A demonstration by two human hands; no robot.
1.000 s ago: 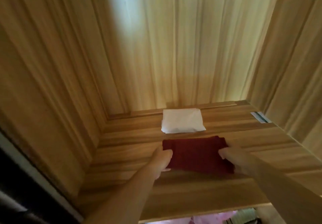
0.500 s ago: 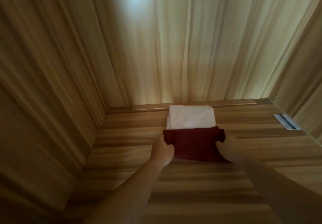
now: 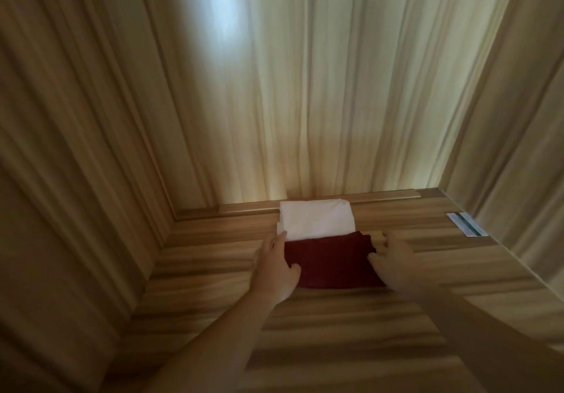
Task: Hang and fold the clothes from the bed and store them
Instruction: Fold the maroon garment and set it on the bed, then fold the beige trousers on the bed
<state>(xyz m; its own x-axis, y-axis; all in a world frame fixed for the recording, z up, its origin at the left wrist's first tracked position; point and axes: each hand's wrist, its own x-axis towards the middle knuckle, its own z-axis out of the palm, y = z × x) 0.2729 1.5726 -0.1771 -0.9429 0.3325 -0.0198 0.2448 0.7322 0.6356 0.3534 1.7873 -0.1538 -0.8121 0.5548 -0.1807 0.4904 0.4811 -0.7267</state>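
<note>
Your 2 hands bracketed the red cloth (image 3: 331,259) on the shelf (image 3: 335,331): left hand (image 3: 274,266) at its left end, right hand (image 3: 396,263) at its right, fingers relaxed and resting on it, not gripping. Its long axis ran left-right, its far edge touching the white cloth (image 3: 317,218) by the back wall. Both hands were equally near.

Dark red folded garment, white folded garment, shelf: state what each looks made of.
Dark red folded garment: soft matte cloth, likely knit; rounded edges. White folded garment: thin matte fabric with faint creases, perhaps cotton. Shelf: striped wood grain, smooth, probably laminate or veneer.
</note>
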